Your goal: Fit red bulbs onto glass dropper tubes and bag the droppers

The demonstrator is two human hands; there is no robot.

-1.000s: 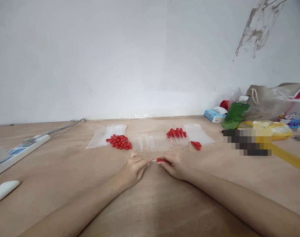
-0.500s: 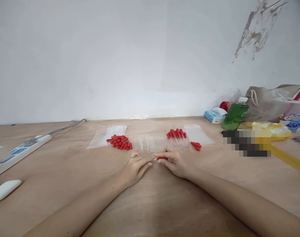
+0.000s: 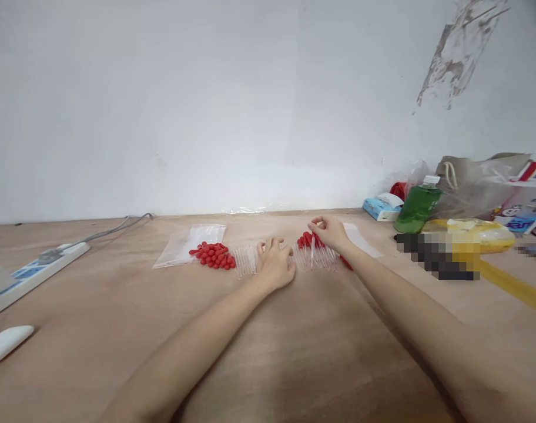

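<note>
My right hand (image 3: 331, 232) pinches a dropper (image 3: 312, 251), a thin clear tube with a red rubber bulb, by its bulb end. It hangs tube-down over a group of red-bulbed droppers (image 3: 304, 239) and partly hides them. Spread and slightly bent, the fingers of my left hand (image 3: 277, 264) rest over the row of clear tubes (image 3: 245, 259). Whether they touch a tube I cannot tell. To the left of that row lies a heap of loose red rubber bulbs (image 3: 214, 256). A few red bulbs (image 3: 346, 262) show partly behind my right wrist.
Clear plastic bags (image 3: 173, 249) lie behind the bulb heap, and another bag (image 3: 361, 239) is at the right. A power strip (image 3: 43, 270) and a white object (image 3: 7, 345) are on the left. A green bottle (image 3: 418, 205), tissue pack (image 3: 381, 208) and yellow packet (image 3: 479, 235) stand at right.
My hands have separated. The right carried the dropper away and up to the red-bulbed group; the left moved right and forward onto the clear tubes, its fingers now spread.
</note>
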